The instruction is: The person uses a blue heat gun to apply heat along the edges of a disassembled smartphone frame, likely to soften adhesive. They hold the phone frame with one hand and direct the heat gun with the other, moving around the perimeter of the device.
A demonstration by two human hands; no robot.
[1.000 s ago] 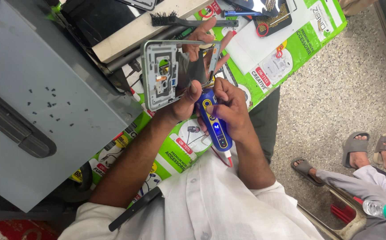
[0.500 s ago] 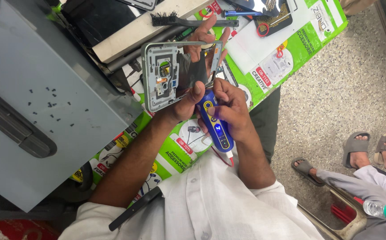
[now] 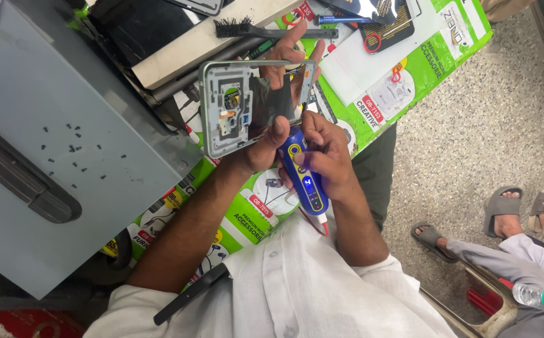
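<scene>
— Holding the opened phone frame (image 3: 241, 106) up like that, the left hand (image 3: 266, 147) has its thumb clamped on the near edge and its fingers wrapped behind the far one. Is that steady enough?

— I'd judge so, as long as the frame stays tilted toward the eyes. It is lifted above the green printed mat (image 3: 247, 213), just right of the grey lid with the loose screws (image 3: 75, 147).

— And the other hand?

— The right hand (image 3: 325, 156) is closed around a blue pen-shaped electric tool (image 3: 303, 178), its tip hidden right at the frame's near right corner, under the left thumb. I can't tell what the tip touches.

— So what makes this go well?

— Keeping the tool square to the frame, pressing lightly, and letting the two hands brace on each other, as they do now. A slip would probably scratch the dark plate inside the frame.

— Anything close by?

— A black brush (image 3: 247, 28) lies beyond the frame, well apart.
</scene>
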